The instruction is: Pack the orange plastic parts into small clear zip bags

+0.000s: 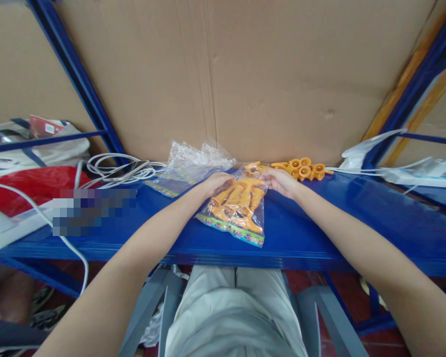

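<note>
A clear plastic bag (241, 235) with a colourful printed strip along its near edge lies on the blue table, filled with several orange plastic pieces (241, 198). The far left corner of the bag is pinched by my left hand (219, 182). At the far right corner, my right hand (281, 182) has its fingers closed on the bag's edge. Just beyond my hands, more orange pieces with cup-shaped ends (304, 168) are heaped against the cardboard. Left of them is a pile of clear plastic bags (196, 161) with similar printed strips.
Coiled white cables (122, 171) and a red bag (37, 186) occupy the table's left side. A cardboard panel (260, 84) stands behind, between blue metal posts (78, 74). White cables and a power strip (423, 176) lie at the right. The blue table's front edge (245, 259) runs before my lap.
</note>
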### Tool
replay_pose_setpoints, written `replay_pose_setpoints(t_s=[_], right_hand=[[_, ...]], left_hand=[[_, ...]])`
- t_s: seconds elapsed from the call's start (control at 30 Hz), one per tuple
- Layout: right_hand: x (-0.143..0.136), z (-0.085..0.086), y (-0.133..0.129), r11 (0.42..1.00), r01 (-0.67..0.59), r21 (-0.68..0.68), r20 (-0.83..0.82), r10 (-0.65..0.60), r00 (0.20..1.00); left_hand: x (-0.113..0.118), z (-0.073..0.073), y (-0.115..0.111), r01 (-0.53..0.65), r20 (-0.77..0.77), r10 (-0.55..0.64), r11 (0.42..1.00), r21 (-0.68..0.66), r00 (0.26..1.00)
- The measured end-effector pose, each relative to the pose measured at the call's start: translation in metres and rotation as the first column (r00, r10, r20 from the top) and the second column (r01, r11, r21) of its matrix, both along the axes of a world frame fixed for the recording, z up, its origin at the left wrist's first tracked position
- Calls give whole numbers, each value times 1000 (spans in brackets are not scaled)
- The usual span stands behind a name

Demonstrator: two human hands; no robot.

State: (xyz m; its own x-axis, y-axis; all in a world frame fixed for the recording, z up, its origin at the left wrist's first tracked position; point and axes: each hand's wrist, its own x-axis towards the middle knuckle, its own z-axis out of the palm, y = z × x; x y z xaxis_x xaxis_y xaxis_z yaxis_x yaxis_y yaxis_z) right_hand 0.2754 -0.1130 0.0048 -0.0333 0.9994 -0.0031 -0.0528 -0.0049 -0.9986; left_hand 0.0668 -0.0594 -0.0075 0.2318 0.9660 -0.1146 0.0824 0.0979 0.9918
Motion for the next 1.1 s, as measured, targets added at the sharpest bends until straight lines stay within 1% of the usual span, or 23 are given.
replay_pose_setpoints(t_s=[0.07, 0.17, 0.23, 0.33, 0.43, 0.5, 0.63, 0.73, 0.9, 1.0, 1.1], right_hand=[[1, -2, 2, 997, 31, -67, 7, -31, 999], [3, -6, 6, 987, 76, -141, 45, -70, 997], [4, -9, 9, 985, 78, -155, 68, -68, 995], [5, -13, 10, 989, 21, -146, 67, -11, 998], [5, -16, 9, 988, -75, -133, 38, 81, 996], [6, -18, 8, 987, -109, -118, 19, 113, 993], [9, -21, 12, 990, -117, -85, 6, 118, 993], [14, -21, 16, 991, -115, -68, 1, 116, 993], [23, -21, 17, 991, -134, -5, 71, 134, 988], [27, -23, 16, 988, -147, 53, 129, 139, 982], [28, -24, 17, 984, -156, 89, 212, 134, 968]], left_hand=[[0, 0, 1, -52, 12, 52, 999, -4, 999], [-2, 2, 3, -78, 79, 82, 995, -60, 993], [-3, 3, 4, -52, 117, 66, 992, -114, 991], [-6, 2, 6, 23, 145, -3, 990, -142, 989], [-11, -1, 9, 88, 139, -77, 993, -81, 987], [-15, -3, 11, 109, 98, -104, 993, -43, 990], [-24, -3, 18, 118, 2, -118, 993, -25, 993], [-30, -1, 20, 156, 1, -156, 988, 0, 988], [-36, 1, 20, 216, 15, -217, 975, 40, 976], [-34, 0, 19, 215, -26, -214, 973, 79, 976], [-29, -3, 18, 196, -78, -186, 970, 144, 979]])
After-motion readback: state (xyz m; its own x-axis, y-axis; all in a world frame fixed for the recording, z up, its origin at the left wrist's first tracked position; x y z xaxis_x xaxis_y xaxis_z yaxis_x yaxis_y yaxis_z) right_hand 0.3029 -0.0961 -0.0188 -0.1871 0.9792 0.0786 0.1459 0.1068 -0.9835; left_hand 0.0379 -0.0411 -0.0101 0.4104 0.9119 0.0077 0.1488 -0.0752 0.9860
